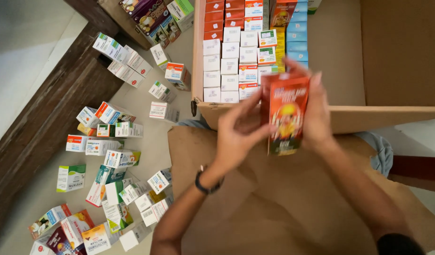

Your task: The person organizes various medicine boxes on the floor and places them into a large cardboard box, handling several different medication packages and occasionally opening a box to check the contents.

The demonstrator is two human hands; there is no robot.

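A tall orange-red carton (285,112) with a yellow picture and a green base is upright between both my hands, just in front of a big cardboard box (392,115). My right hand (316,111) wraps its right side and back. My left hand (238,134), with a dark band on the wrist, pinches its left edge with thumb and fingers. Inside the cardboard box, at its left, stand tight rows of small white, red, yellow and blue cartons (248,47). The right part of the box shows bare brown floor.
Many small medicine cartons (111,160) lie scattered on the pale floor at the left, more of them near a dark wooden edge (52,108). A brown cardboard flap (274,203) lies under my arms. Several purple and green cartons (156,14) sit at the top.
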